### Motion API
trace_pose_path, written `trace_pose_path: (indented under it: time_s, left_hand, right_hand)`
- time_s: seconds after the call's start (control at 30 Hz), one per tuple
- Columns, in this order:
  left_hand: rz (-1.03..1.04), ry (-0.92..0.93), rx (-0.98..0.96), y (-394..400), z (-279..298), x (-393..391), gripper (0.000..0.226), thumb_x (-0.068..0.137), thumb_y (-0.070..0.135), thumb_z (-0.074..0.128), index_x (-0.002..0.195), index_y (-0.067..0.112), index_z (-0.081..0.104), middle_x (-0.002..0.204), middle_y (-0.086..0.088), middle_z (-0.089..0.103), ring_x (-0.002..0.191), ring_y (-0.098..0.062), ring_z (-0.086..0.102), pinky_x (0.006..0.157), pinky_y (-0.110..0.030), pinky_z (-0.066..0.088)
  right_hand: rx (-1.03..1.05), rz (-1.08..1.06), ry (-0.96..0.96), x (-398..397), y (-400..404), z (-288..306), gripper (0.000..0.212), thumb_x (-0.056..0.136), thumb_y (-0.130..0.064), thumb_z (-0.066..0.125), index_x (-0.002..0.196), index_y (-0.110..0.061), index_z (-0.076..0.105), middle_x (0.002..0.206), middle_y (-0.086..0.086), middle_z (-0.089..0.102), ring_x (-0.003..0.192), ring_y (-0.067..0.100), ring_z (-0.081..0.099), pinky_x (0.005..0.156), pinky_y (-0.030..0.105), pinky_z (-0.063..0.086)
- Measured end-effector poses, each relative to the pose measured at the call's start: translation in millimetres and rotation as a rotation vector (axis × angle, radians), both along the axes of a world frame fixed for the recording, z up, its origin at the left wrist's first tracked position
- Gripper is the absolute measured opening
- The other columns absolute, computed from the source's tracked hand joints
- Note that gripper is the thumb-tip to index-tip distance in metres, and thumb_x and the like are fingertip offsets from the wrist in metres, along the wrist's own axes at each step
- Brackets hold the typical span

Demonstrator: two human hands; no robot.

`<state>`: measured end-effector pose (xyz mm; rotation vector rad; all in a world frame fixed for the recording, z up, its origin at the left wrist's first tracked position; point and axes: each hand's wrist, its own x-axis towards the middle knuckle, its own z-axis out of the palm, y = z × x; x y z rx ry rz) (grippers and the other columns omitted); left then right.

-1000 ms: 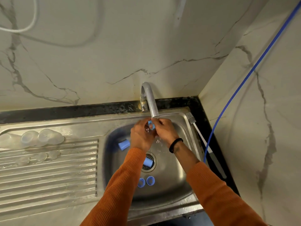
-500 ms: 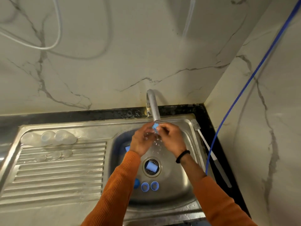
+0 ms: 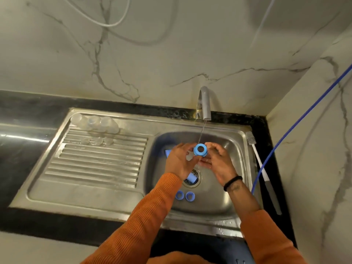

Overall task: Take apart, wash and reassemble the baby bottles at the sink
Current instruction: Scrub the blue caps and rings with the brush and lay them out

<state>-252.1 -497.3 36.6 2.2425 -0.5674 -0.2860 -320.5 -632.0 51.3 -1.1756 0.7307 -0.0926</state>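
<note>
Water from the tap [image 3: 205,103] runs at 12 o'clock — left hand [image 3: 179,161] and right hand [image 3: 219,162] both pinch the blue collar ring [image 3: 200,149].

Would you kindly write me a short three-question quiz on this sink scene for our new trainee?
1. True or false: the tap is running.
2. What do the hands hold under the stream? A) a clear bottle B) a blue ring C) the brush
3. Fill in: the bottle brush lies on the sink's ____ rim.

Key: 1 true. 2 B; the left hand and right hand both pinch it. 3 right.
</note>
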Motion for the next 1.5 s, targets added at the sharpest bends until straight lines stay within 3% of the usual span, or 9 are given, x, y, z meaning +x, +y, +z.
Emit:
trace_pose_path:
  time_s: [0.17, 0.27, 0.43, 0.57, 0.73, 0.9, 1.03, 1.2, 1.5]
  left_hand:
    - [0.1, 0.084, -0.004, 24.1, -6.4, -3.7, 0.04, 0.084, 0.038, 0.082, 0.122, 0.033, 0.07, 0.111, 0.017, 0.068, 0.096, -0.002, 0.061, 0.087, -0.019, 0.05]
    - [0.09, 0.079, 0.038, 38.0, -9.7, -0.4, 0.04, 0.083, 0.042, 0.083, 0.12, 0.035, 0.071, 0.108, 0.017, 0.066, 0.091, -0.003, 0.061, 0.085, -0.022, 0.053]
    - [0.053, 0.023, 0.072, 66.7, -17.8, 8.2, 0.041, 0.091, 0.035, 0.077, 0.129, 0.022, 0.07, 0.121, 0.002, 0.067, 0.093, -0.009, 0.062, 0.086, -0.016, 0.048]
    - [0.079, 0.044, 0.094, 117.3, -21.0, 33.9, 0.035, 0.092, 0.029, 0.076, 0.125, 0.017, 0.073, 0.114, -0.006, 0.07, 0.096, -0.02, 0.066, 0.085, -0.021, 0.048]
    - [0.174, 0.122, 0.066, 207.4, -24.1, 80.9, 0.043, 0.087, 0.013, 0.081, 0.128, 0.012, 0.071, 0.117, -0.008, 0.071, 0.089, -0.018, 0.067, 0.08, -0.016, 0.046]
    - [0.36, 0.153, -0.024, 294.2, -35.8, 116.2, 0.038, 0.091, 0.0, 0.067, 0.129, 0.008, 0.069, 0.113, -0.01, 0.076, 0.097, -0.027, 0.073, 0.09, -0.037, 0.058]
    - [0.521, 0.181, -0.011, 339.1, -42.5, 141.5, 0.035, 0.097, 0.004, 0.06, 0.13, 0.009, 0.068, 0.121, -0.012, 0.067, 0.107, -0.029, 0.066, 0.099, -0.042, 0.054]
    - [0.62, 0.244, 0.016, 372.9, -53.5, 164.1, 0.031, 0.102, 0.01, 0.056, 0.132, 0.007, 0.066, 0.115, -0.002, 0.048, 0.106, -0.017, 0.053, 0.098, -0.022, 0.042]
    - [0.585, 0.338, 0.047, 384.6, -58.7, 173.0, 0.037, 0.106, 0.011, 0.049, 0.142, 0.007, 0.058, 0.13, -0.017, 0.057, 0.126, -0.028, 0.052, 0.109, -0.032, 0.038]
  right_hand:
    - [-0.633, 0.131, 0.072, -5.5, 7.6, -6.2, 0.017, 0.099, -0.032, 0.066, 0.116, -0.029, 0.066, 0.114, -0.01, 0.07, 0.101, 0.006, 0.069, 0.086, 0.031, 0.06]
    - [-0.869, 0.26, 0.049, -2.5, 17.5, -8.0, 0.024, 0.093, -0.035, 0.073, 0.115, -0.025, 0.071, 0.115, -0.008, 0.066, 0.1, 0.006, 0.067, 0.086, 0.028, 0.057]
    - [-0.757, 0.351, 0.15, 17.9, 52.3, -1.9, 0.025, 0.083, -0.035, 0.085, 0.102, -0.021, 0.076, 0.094, -0.009, 0.076, 0.085, 0.006, 0.073, 0.081, 0.032, 0.062]
    - [-0.759, 0.384, 0.178, 53.5, 109.1, -6.0, 0.022, 0.078, -0.026, 0.089, 0.092, -0.014, 0.076, 0.084, 0.003, 0.077, 0.081, 0.021, 0.074, 0.075, 0.042, 0.062]
    - [-0.863, 0.452, 0.162, 116.1, 202.0, -25.4, 0.017, 0.082, -0.022, 0.082, 0.092, -0.013, 0.071, 0.084, -0.002, 0.071, 0.077, 0.014, 0.064, 0.064, 0.021, 0.046]
    - [-0.805, 0.441, 0.135, 170.1, 290.0, -41.5, 0.026, 0.081, -0.021, 0.084, 0.103, -0.012, 0.074, 0.093, -0.003, 0.072, 0.077, 0.008, 0.064, 0.061, 0.003, 0.042]
    - [-0.711, 0.501, 0.088, 200.1, 345.7, -47.5, 0.025, 0.082, -0.012, 0.082, 0.105, -0.014, 0.074, 0.101, -0.003, 0.077, 0.083, -0.001, 0.069, 0.072, 0.01, 0.055]
    - [-0.652, 0.495, 0.08, 217.2, 392.8, -59.0, 0.03, 0.089, -0.001, 0.065, 0.117, -0.011, 0.072, 0.112, 0.001, 0.077, 0.106, 0.014, 0.071, 0.093, 0.033, 0.06]
    - [-0.608, 0.514, 0.072, 220.7, 400.4, -74.2, 0.037, 0.096, 0.002, 0.058, 0.129, -0.011, 0.066, 0.127, 0.005, 0.071, 0.12, 0.015, 0.066, 0.102, 0.03, 0.055]
